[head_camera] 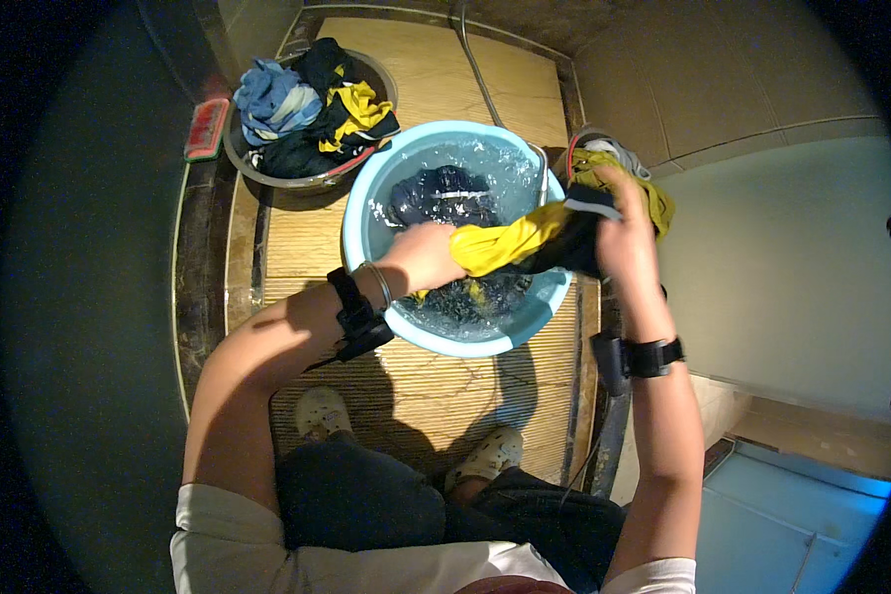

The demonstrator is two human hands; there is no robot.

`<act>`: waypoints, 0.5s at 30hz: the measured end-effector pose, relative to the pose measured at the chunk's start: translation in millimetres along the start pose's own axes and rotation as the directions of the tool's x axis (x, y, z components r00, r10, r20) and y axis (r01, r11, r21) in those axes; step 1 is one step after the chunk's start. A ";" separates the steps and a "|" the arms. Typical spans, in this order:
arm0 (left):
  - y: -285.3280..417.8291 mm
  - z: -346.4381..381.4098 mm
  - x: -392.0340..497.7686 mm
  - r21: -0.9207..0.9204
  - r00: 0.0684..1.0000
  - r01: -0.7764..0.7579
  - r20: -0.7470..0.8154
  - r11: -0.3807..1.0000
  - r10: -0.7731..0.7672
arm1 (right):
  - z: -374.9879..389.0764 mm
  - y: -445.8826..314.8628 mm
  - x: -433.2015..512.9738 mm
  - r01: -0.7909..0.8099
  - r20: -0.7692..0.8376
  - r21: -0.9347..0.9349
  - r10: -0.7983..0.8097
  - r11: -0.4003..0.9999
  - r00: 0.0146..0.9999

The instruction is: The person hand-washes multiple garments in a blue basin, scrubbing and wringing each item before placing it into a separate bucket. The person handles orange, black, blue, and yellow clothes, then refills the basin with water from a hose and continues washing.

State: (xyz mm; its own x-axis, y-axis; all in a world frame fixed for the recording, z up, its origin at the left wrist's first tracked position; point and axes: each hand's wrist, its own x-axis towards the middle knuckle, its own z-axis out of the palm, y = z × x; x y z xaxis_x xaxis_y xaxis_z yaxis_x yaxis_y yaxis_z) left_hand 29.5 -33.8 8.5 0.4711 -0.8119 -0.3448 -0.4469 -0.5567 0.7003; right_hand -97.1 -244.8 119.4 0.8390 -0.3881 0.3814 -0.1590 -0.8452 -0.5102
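A wet yellow and black garment (508,239) is stretched in a twisted strip above a light blue basin (355,223) of water. My left hand (425,256) grips its yellow end over the middle of the basin. At the black end with a grey band, my right hand (631,234) holds on beyond the basin's right rim, slightly blurred. Dark navy cloth (439,194) lies in the rippling water, and more dark and yellow cloth (482,297) sits below my left hand. A metal shower handset (543,174) rests against the basin's inner right side.
At the upper left, a grey tub (267,178) holds blue cloth (278,104) and black-and-yellow clothes (356,115). A red brush (207,130) lies beside it. Olive clothes (659,208) hang over a container behind my right hand. A hose (475,70) runs along the tiled floor.
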 end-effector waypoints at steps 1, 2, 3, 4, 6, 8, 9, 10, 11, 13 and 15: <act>-3.3 1.1 -2.2 0.134 0.992 0.082 -0.103 0.988 -0.068 | 14.1 3.3 -16.9 -0.104 0.156 0.038 0.097 0.994 0.983; -8.6 1.6 -4.3 0.188 0.990 0.104 -0.114 0.977 -0.083 | 27.2 5.6 -31.0 -0.172 0.276 0.041 0.154 0.984 0.949; -14.0 3.0 -6.4 0.230 0.987 0.112 -0.142 0.967 -0.080 | 40.4 6.0 -44.3 -0.310 0.397 0.013 0.280 0.951 0.874; -18.7 6.6 -9.3 0.266 0.992 0.121 -0.078 0.956 -0.104 | 54.8 5.1 -55.2 -0.259 0.436 -0.065 0.261 0.964 0.862; -28.5 13.5 -12.9 0.344 0.992 0.114 0.018 0.932 -0.128 | 78.2 1.1 -76.8 -0.190 0.506 -0.124 0.227 0.974 0.832; -38.5 16.1 -11.7 0.365 0.996 0.079 0.017 0.928 -0.091 | 95.4 0.5 -92.1 -0.125 0.621 -0.155 0.196 0.980 0.759; -42.5 16.5 -10.5 0.382 0.994 0.076 0.039 0.921 -0.098 | 104.3 1.6 -96.5 -0.117 0.680 -0.249 0.260 0.961 0.685; -45.1 15.6 -6.4 0.399 0.992 0.102 0.022 0.911 -0.121 | 113.2 3.5 -100.3 -0.140 0.707 -0.328 0.341 0.934 0.619; -46.9 13.8 -2.6 0.347 0.992 0.103 0.033 0.932 -0.122 | 122.2 6.2 -102.1 -0.140 0.717 -0.362 0.371 0.922 0.589; -47.5 6.1 3.1 0.226 0.987 0.115 0.081 0.967 -0.136 | 135.9 12.5 -101.7 -0.161 0.771 -0.330 0.364 0.930 0.522; -39.5 -2.2 5.2 -0.023 0.991 0.128 0.029 0.992 -0.127 | 143.1 16.7 -95.2 -0.146 0.841 -0.367 0.394 0.919 0.370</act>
State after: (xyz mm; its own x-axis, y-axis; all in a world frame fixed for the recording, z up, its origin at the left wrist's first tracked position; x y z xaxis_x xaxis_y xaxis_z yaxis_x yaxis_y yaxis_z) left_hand 51.3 -15.7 -19.6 0.5017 -0.7394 -0.4489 -0.3653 -0.6516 0.6648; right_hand -105.1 -169.4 -35.7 0.6856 -0.1680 -0.7083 -0.4594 -0.8547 -0.2420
